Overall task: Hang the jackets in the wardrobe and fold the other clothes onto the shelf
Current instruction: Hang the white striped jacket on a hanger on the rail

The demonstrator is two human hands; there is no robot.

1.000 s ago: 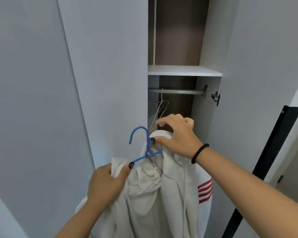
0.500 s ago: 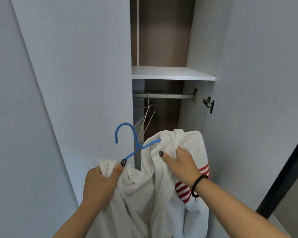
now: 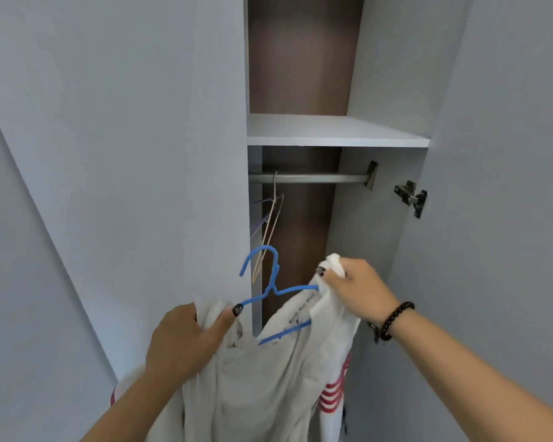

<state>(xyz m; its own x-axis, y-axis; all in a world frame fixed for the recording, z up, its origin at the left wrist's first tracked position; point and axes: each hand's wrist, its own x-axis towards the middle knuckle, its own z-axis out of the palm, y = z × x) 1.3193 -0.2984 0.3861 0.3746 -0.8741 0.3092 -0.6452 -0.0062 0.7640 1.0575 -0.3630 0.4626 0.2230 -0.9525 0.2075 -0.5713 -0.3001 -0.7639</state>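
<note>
We stand before the open wardrobe (image 3: 300, 74), its shelf (image 3: 332, 130) above the rail (image 3: 313, 178), which runs left to right, above and beyond our hands. The white jacket (image 3: 268, 378) hangs below us, half dressed on the blue hanger (image 3: 270, 282), whose hook points up toward the rail. Our left hand (image 3: 186, 339) grips one shoulder with the hanger's arm; our right hand (image 3: 358, 288), nearer the rail, pinches the other shoulder's fabric.

Head-worn view, close, facing wardrobe (image 3: 304, 132)
</note>
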